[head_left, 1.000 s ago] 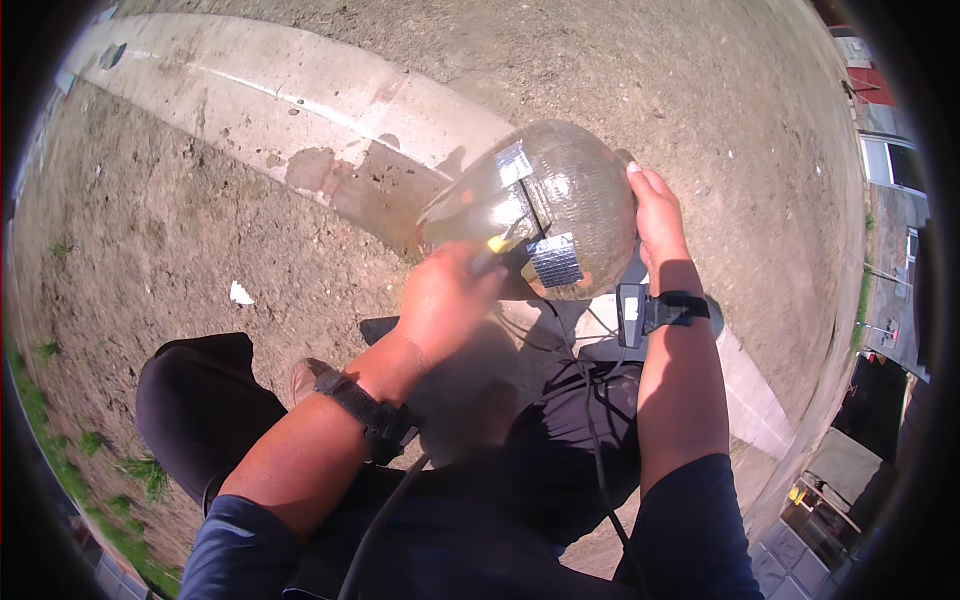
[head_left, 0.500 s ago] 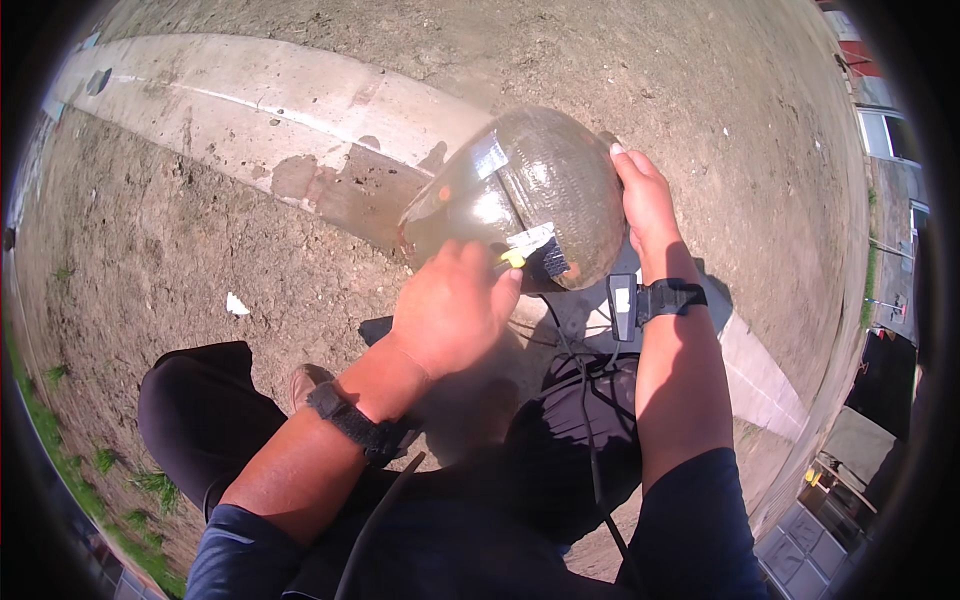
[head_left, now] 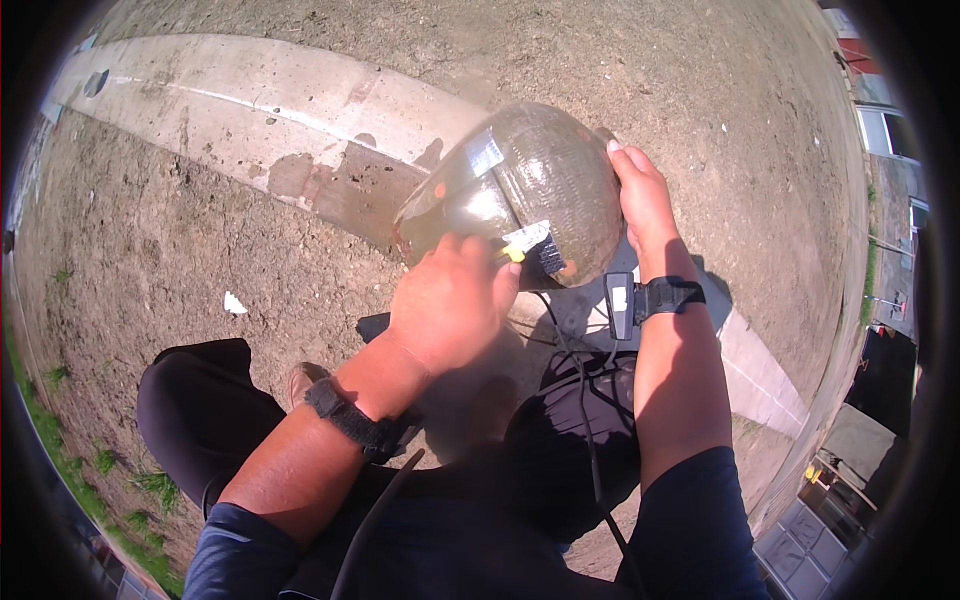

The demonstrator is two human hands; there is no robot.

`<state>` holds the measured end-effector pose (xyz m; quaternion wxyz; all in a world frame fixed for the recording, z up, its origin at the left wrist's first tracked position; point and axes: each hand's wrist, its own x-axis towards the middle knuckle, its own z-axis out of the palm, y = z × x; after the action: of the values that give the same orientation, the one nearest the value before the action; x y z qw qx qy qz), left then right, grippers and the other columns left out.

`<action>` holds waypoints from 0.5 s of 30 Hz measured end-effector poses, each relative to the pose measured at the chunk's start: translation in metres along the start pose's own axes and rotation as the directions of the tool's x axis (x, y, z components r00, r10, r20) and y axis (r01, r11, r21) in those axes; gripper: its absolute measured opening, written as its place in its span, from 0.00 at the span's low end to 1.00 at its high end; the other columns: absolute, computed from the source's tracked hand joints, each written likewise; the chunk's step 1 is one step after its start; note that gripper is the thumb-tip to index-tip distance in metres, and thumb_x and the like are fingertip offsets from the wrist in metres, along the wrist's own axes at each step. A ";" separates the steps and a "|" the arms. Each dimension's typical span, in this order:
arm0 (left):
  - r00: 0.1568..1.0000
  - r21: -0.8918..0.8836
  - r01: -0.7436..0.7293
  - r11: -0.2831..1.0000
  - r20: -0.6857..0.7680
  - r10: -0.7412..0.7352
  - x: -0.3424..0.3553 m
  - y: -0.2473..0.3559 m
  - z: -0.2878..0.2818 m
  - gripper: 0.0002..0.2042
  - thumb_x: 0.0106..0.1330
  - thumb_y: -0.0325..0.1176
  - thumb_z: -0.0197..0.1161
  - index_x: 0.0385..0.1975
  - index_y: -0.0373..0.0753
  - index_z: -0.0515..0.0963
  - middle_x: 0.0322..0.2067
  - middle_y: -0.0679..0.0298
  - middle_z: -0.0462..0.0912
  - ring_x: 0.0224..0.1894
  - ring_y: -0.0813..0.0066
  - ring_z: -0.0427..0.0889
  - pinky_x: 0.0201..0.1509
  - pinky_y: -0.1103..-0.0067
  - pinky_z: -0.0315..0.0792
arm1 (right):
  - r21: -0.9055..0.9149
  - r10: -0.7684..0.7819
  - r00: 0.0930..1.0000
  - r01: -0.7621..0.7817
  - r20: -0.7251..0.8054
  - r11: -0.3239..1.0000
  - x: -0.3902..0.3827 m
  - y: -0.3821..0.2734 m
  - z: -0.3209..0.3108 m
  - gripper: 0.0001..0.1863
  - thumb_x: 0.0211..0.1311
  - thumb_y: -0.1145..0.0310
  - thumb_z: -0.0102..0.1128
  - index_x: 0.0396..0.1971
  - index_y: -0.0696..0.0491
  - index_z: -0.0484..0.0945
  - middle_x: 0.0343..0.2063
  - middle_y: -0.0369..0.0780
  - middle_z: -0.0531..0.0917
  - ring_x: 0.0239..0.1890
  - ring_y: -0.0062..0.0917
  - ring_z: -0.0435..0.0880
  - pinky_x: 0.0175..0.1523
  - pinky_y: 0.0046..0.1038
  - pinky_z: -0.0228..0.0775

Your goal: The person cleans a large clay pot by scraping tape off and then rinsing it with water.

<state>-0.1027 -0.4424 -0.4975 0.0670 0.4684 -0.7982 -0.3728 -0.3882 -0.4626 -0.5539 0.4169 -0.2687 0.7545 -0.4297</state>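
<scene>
A large clear rounded jar (head_left: 540,165), dusty and lying tilted, is held up in front of me over the ground. My right hand (head_left: 640,195) presses flat against its right side and supports it. My left hand (head_left: 455,300) is closed around a small tool with a yellow handle and a white and black head (head_left: 530,247). The tool's head touches the jar's lower surface. Black straps sit on both wrists, and the right one carries a small black device (head_left: 620,305).
A pale concrete strip (head_left: 250,110) with a wet patch (head_left: 330,185) runs across bare dirt. A white scrap (head_left: 233,302) lies on the dirt at left. Grass (head_left: 60,440) edges the lower left. My dark trousers, a brown shoe (head_left: 300,378) and a black cable (head_left: 585,400) are below.
The jar has shifted slightly left and up in view. My left hand with the tool has slid along the jar's lower side. My right hand stays on the jar's right side.
</scene>
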 end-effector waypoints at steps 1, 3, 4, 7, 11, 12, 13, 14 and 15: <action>1.000 0.000 0.003 1.000 0.004 -0.003 0.000 0.001 0.000 0.18 0.72 0.44 0.56 0.41 0.31 0.73 0.36 0.43 0.78 0.38 0.42 0.82 0.42 0.57 0.78 | 0.004 0.005 1.000 -0.005 -0.001 1.000 0.000 0.000 0.000 0.18 0.75 0.56 0.55 0.46 0.56 0.81 0.41 0.36 0.84 0.45 0.20 0.79 0.53 0.25 0.67; 1.000 0.000 0.006 1.000 0.008 -0.006 0.001 0.002 -0.001 0.18 0.73 0.44 0.56 0.41 0.31 0.73 0.36 0.43 0.78 0.38 0.42 0.82 0.42 0.57 0.78 | 0.012 -0.005 1.000 0.005 -0.004 1.000 0.000 0.001 0.000 0.18 0.75 0.56 0.55 0.47 0.56 0.81 0.41 0.36 0.84 0.45 0.20 0.79 0.54 0.25 0.68; 1.000 -0.004 0.002 1.000 0.006 -0.002 0.000 0.002 -0.001 0.18 0.73 0.44 0.56 0.41 0.31 0.73 0.36 0.43 0.78 0.38 0.42 0.82 0.42 0.57 0.78 | 0.021 -0.014 1.000 0.014 -0.006 1.000 0.001 0.001 -0.001 0.18 0.75 0.56 0.55 0.47 0.56 0.81 0.42 0.36 0.84 0.46 0.20 0.79 0.54 0.25 0.68; 1.000 -0.008 0.002 1.000 0.008 -0.002 0.000 0.001 -0.002 0.18 0.73 0.44 0.56 0.40 0.30 0.73 0.36 0.43 0.79 0.38 0.41 0.82 0.43 0.57 0.78 | 0.017 -0.003 1.000 0.003 0.010 1.000 -0.001 -0.001 0.000 0.18 0.75 0.56 0.55 0.48 0.56 0.81 0.42 0.36 0.84 0.46 0.20 0.79 0.54 0.25 0.68; 0.999 -0.004 0.009 1.000 0.045 -0.009 0.003 0.003 -0.004 0.18 0.73 0.44 0.55 0.40 0.30 0.74 0.38 0.41 0.79 0.39 0.41 0.82 0.43 0.56 0.78 | 0.018 -0.001 1.000 0.001 0.021 1.000 -0.001 0.000 -0.001 0.19 0.75 0.56 0.55 0.50 0.57 0.80 0.43 0.37 0.84 0.47 0.21 0.79 0.56 0.25 0.68; 0.999 -0.004 0.009 1.000 0.043 -0.009 0.003 0.003 -0.005 0.18 0.73 0.44 0.55 0.40 0.30 0.74 0.38 0.41 0.79 0.39 0.41 0.82 0.43 0.56 0.78 | 0.007 0.008 1.000 -0.008 0.010 1.000 -0.002 -0.001 -0.001 0.19 0.75 0.56 0.54 0.50 0.57 0.80 0.44 0.37 0.84 0.48 0.21 0.79 0.56 0.25 0.67; 0.998 0.003 0.013 1.000 0.057 -0.013 0.003 0.003 -0.005 0.18 0.73 0.44 0.55 0.41 0.30 0.74 0.38 0.41 0.79 0.39 0.40 0.82 0.44 0.56 0.78 | -0.004 0.016 1.000 -0.016 0.000 1.000 -0.002 -0.002 -0.002 0.19 0.75 0.56 0.54 0.51 0.57 0.80 0.45 0.37 0.84 0.49 0.22 0.79 0.57 0.25 0.67; 0.997 0.013 0.019 1.000 0.069 -0.020 0.003 0.001 -0.005 0.18 0.73 0.43 0.55 0.41 0.30 0.74 0.39 0.40 0.79 0.40 0.40 0.82 0.44 0.56 0.78 | -0.003 0.016 1.000 -0.016 0.004 1.000 -0.003 -0.003 -0.001 0.19 0.75 0.56 0.54 0.51 0.57 0.80 0.45 0.37 0.84 0.49 0.22 0.79 0.57 0.25 0.67; 0.997 0.015 0.022 1.000 0.068 -0.023 0.002 -0.001 -0.005 0.18 0.73 0.43 0.55 0.41 0.30 0.74 0.39 0.40 0.79 0.40 0.40 0.82 0.44 0.56 0.78 | 0.009 0.029 1.000 -0.029 0.007 1.000 -0.005 -0.004 0.000 0.20 0.75 0.56 0.54 0.52 0.57 0.80 0.45 0.37 0.84 0.50 0.22 0.79 0.57 0.25 0.67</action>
<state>-0.1007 -0.4468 -0.4950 0.0321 0.4649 -0.7974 -0.3834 -0.3856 -0.4606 -0.5484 0.4270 -0.2572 0.7550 -0.4262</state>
